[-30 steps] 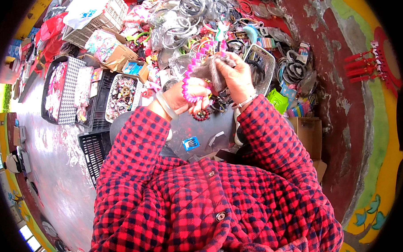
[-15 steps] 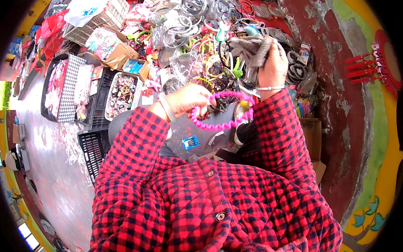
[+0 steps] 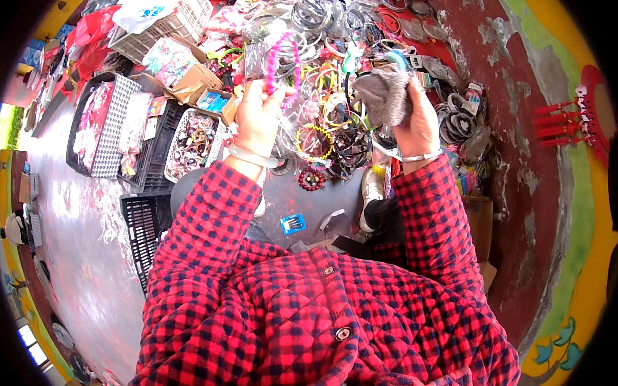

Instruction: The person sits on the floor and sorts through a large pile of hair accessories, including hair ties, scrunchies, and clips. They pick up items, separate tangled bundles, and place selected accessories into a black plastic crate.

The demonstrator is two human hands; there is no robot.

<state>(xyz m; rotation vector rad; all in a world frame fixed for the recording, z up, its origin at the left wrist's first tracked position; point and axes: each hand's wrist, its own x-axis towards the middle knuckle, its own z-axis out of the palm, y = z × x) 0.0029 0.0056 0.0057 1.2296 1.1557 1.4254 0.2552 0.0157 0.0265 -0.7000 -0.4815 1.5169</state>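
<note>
My left hand (image 3: 257, 120) pinches one pink band (image 3: 273, 61), thumb and fingers drawn in narrow on its lower end, so that it stands up in front of the heap (image 3: 324, 90). My right hand (image 3: 419, 121) holds one piece of grey fur (image 3: 382, 95), my fingers curled along its right side; the two hands are well apart

As for labels, the blue packet (image 3: 292, 224) on the floor (image 3: 278, 194) has marks too small for me to read, and so does the card in the blue box (image 3: 215, 101) up on the left

Counting: one pale bangle on each wrist, two in all; two buttons down the front of my checked jacket (image 3: 313, 302); one yellow ring (image 3: 313, 127) and, just below it, one red beaded ring (image 3: 312, 179), both lying between my wrists at the near edge of the heap. One white shoe (image 3: 372, 191) shows plainly near my right sleeve. On my left stand one white basket (image 3: 218, 138) full of small hair ties, one checked bin (image 3: 119, 128) and, nearer me, one black crate (image 3: 140, 226). The heap's hoops overlap too much for me to count
</note>
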